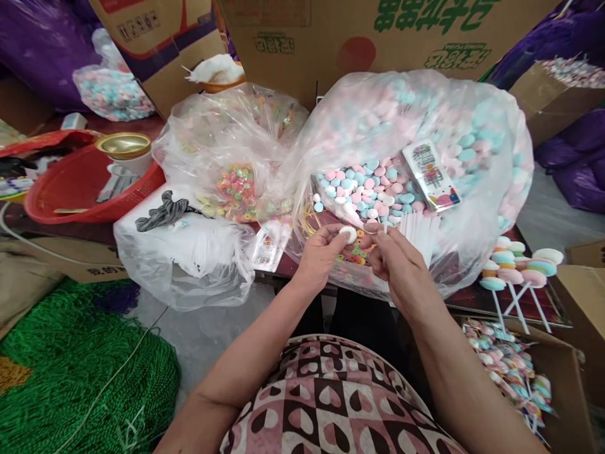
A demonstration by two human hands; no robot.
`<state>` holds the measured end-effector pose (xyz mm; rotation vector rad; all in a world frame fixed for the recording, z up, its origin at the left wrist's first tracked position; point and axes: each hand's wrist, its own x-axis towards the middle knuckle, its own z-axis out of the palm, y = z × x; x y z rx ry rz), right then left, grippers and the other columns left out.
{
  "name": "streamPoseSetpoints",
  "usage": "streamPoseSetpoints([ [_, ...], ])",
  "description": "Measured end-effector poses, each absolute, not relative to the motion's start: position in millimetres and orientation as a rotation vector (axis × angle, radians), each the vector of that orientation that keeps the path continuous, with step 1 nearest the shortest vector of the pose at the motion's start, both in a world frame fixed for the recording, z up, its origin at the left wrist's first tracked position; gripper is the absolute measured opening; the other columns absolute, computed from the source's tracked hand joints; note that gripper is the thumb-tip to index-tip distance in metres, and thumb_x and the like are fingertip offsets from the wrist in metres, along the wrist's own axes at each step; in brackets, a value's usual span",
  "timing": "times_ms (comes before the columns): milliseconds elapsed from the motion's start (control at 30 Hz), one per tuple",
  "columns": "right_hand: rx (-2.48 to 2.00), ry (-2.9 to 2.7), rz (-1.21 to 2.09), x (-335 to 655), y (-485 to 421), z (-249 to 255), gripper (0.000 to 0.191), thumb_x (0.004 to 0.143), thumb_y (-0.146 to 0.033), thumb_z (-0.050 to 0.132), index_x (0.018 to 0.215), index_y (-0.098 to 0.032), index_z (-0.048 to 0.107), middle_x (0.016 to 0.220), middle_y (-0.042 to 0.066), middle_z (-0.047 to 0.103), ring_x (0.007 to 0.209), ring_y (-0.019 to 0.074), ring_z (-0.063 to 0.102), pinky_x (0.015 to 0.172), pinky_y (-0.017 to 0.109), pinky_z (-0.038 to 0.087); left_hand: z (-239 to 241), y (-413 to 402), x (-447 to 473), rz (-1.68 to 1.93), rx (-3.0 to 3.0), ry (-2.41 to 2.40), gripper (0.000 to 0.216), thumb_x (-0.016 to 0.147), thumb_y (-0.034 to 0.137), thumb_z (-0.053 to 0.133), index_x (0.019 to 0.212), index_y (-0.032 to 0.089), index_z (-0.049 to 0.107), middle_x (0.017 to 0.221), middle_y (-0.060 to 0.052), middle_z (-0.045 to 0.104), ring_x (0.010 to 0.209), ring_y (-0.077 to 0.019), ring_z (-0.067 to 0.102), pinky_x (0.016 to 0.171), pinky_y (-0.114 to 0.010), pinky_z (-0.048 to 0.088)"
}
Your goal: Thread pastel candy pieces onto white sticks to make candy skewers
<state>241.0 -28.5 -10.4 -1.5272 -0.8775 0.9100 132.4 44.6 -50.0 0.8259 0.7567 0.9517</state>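
Note:
My left hand [324,252] pinches a white round candy [348,235] between thumb and fingers. My right hand [394,258] is closed just to its right, fingertips meeting the candy; it seems to grip a thin white stick, mostly hidden. Both hands hover in front of a big clear bag [472,252] full of pink, blue and white candies [373,183]. A bundle of white sticks [420,230] lies at the bag's mouth. Small colourful ring candies [354,252] lie under my hands.
A second clear bag [227,139] holds ring candies. A red basket [80,189] with a gold-lidded jar [123,148] stands at left. Finished lollipops [515,268] stand at right above a carton of wrapped ones [508,366]. Green netting [70,366] lies lower left; cardboard boxes [331,38] behind.

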Motion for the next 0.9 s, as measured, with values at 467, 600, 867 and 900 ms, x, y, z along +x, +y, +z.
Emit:
streamPoseSetpoints([
  [467, -1.723, -1.282, 0.923, 239, -63, -28, 0.029, 0.092, -0.035, 0.044, 0.090, -0.022, 0.069, 0.039, -0.007, 0.044, 0.039, 0.0129, 0.042, 0.048, 0.025, 0.037, -63, 47, 134, 0.892, 0.718, 0.669, 0.040, 0.060, 0.037, 0.084, 0.092, 0.017, 0.069, 0.074, 0.002, 0.067, 0.066, -0.0098, 0.060, 0.069, -0.026, 0.050],
  [600, -1.773, -1.248, 0.897, 240, -62, -26, 0.029, 0.090, -0.038, 0.044, 0.072, -0.023, 0.061, 0.039, -0.006, 0.043, 0.038, 0.0124, 0.038, 0.046, 0.025, 0.033, -67, 46, 132, 0.936, 0.907, 0.713, 0.034, 0.068, 0.037, 0.079, 0.097, 0.020, 0.070, 0.083, 0.000, 0.070, 0.069, -0.0094, 0.061, 0.070, -0.025, 0.049],
  [867, -1.695, -0.958, 1.108, 239, -66, -32, 0.031, 0.086, -0.045, 0.050, 0.086, -0.020, 0.069, 0.038, -0.007, 0.038, 0.035, 0.0107, 0.032, 0.038, 0.023, 0.020, -69, 38, 126, 1.018, 1.446, 0.866, 0.021, 0.082, 0.027, 0.067, 0.101, 0.021, 0.072, 0.105, -0.005, 0.073, 0.095, -0.0168, 0.067, 0.089, -0.029, 0.050],
  [900, -1.680, -0.928, 1.115, 237, -65, -34, 0.032, 0.086, -0.045, 0.051, 0.089, -0.020, 0.070, 0.038, -0.008, 0.038, 0.035, 0.0103, 0.031, 0.037, 0.023, 0.019, -69, 36, 127, 1.018, 1.450, 0.866, 0.021, 0.082, 0.027, 0.066, 0.101, 0.021, 0.072, 0.104, -0.005, 0.074, 0.095, -0.0167, 0.067, 0.088, -0.029, 0.050],
])
